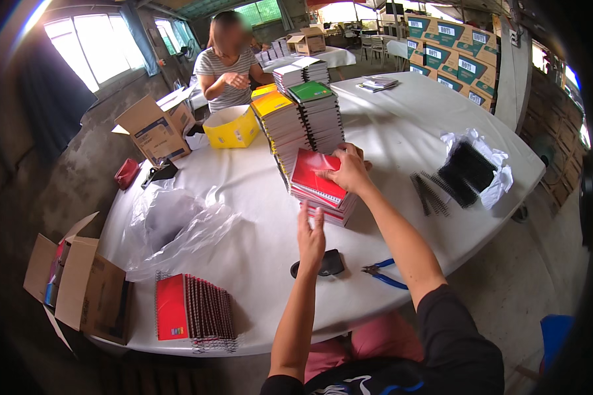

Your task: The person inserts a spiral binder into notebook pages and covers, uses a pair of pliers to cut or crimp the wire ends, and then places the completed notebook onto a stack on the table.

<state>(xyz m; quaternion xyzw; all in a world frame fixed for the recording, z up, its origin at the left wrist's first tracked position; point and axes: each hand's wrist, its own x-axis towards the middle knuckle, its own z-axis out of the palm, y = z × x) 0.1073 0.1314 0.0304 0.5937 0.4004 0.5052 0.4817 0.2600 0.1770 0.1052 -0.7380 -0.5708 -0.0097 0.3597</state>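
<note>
Surface [402, 131], white and rounded, filling most of the view. Tall piles of spiral notebooks toward the far side, one topped yellow [272, 103], one topped green [311, 91]. Crumpled clear plastic sheet [178, 224] at the left. Open cardboard box [89, 289] at the near left edge; another cardboard box [153, 128] and a yellow box [232, 126] at the far left, near a person in a striped shirt [225, 69].

Low stack of red-covered notebooks [319, 187] mid-surface, just in front of the tall piles. Right hand [349, 170] lying on the top red cover, fingers [333, 172] spread flat and pressing down on its right part, not clamped around anything. Left hand [311, 237] raised just below the stack's near edge, fingers [303, 214] loosely open, holding nothing, tips close to the stack's lower corner.

Row of red notebooks [194, 315] standing on edge near the front left. Black wire bindings on white paper [468, 172] at the right. Small black object [326, 263] and blue-handled pliers [383, 273] near the front edge.
</note>
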